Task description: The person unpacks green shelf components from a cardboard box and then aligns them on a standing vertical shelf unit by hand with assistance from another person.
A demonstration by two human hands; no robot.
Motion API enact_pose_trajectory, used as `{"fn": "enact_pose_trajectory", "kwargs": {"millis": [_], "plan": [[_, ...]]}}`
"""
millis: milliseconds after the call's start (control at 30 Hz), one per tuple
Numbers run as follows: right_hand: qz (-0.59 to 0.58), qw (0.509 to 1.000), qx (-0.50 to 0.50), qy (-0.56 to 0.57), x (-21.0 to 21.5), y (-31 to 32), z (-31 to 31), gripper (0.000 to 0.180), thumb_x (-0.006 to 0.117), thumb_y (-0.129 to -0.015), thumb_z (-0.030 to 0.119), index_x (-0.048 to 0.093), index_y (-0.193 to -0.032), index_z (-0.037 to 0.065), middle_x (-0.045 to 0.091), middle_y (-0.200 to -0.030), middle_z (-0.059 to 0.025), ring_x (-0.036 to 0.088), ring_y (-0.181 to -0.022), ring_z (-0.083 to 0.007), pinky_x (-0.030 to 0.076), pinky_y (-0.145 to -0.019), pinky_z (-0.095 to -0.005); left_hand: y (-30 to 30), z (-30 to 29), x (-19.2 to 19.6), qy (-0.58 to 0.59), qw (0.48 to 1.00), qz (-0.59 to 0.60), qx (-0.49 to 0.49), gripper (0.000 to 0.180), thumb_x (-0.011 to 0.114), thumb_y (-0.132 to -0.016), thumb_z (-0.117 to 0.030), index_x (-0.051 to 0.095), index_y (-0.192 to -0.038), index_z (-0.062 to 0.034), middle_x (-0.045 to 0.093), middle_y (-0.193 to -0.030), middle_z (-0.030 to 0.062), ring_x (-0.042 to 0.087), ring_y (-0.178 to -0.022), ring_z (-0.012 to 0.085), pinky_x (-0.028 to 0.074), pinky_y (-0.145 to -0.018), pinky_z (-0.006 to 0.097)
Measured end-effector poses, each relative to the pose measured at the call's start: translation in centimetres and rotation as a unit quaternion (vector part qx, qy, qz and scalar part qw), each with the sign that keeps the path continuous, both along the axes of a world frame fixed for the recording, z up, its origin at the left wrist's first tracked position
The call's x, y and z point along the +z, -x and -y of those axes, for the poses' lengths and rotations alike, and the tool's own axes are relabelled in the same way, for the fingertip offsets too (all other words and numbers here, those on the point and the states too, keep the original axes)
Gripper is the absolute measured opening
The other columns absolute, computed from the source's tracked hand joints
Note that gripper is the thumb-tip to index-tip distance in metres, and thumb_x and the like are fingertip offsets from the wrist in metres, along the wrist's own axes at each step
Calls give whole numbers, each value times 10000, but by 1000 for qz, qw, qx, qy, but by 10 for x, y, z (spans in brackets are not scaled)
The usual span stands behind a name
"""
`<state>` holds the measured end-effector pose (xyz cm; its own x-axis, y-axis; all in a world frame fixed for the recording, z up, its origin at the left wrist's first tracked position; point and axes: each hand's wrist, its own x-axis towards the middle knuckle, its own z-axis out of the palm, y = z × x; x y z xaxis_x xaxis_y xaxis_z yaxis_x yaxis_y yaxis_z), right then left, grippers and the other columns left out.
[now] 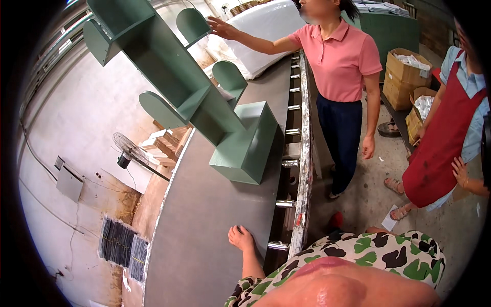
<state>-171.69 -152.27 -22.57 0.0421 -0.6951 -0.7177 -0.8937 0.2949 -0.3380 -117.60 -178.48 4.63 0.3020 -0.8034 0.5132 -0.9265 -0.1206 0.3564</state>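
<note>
My left hand [240,238] rests at the near part of the grey conveyor belt [204,230], its fingers loosely bent and nothing in it. Farther along the belt stands a tall green shelf unit [248,138] with a box-shaped base, a narrow upright back and rounded side panels. It is apart from my hand. A person in a pink shirt [335,61] stands right of the belt and reaches a hand [223,28] to an upper rounded panel [192,25]. My right hand is not in view.
Metal rollers [285,203] and a worn rail [304,174] run along the belt's right side. At right stands a person in a red apron [434,148], near cardboard boxes [404,77]. Left are a fan [130,149] and dark bundled strips [116,241]. A white wrapped stack [255,33] lies beyond.
</note>
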Motion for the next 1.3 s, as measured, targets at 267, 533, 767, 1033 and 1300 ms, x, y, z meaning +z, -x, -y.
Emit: {"fn": "enact_pose_trajectory", "kwargs": {"millis": [267,533,767,1033,1300], "plan": [[2,1000,6,3,0,-2,5,290,596,-677,255,672,-877,58,640,-873,-184,623,-784,-339,480,-683,-422,-4,2,-4,11,1000,15,2,281,577,-803,-257,581,-1013,-71,550,-1126,100,467,-1095,266,334,-933,425],[6,1000,10,5,0,-2,3,292,596,-678,256,670,-878,57,638,-871,-188,623,-777,-341,478,-678,-425,3,-1,6,4,1000,4,5,274,578,-804,-238,582,-1005,-52,546,-1131,110,460,-1106,267,323,-948,427],[12,1000,19,3,0,-4,-2,293,595,-679,257,669,-879,55,637,-869,-191,622,-770,-343,476,-673,-428,-1,0,1,12,1000,7,4,280,579,-800,-241,580,-1000,-46,548,-1121,113,467,-1098,271,333,-937,429],[23,999,30,11,-5,0,-13,295,595,-680,258,667,-879,53,636,-867,-194,622,-763,-344,474,-667,-432,-1,-1,2,25,1000,15,1,268,573,-804,-237,578,-995,-50,547,-1108,118,476,-1076,281,341,-926,431],[41,996,71,23,-10,3,-17,293,604,-675,255,666,-875,50,636,-871,-194,622,-759,-345,474,-665,-434,-12,-6,-4,24,999,24,16,257,566,-815,-235,574,-995,-51,546,-1104,118,474,-1076,283,341,-923,430]]}}
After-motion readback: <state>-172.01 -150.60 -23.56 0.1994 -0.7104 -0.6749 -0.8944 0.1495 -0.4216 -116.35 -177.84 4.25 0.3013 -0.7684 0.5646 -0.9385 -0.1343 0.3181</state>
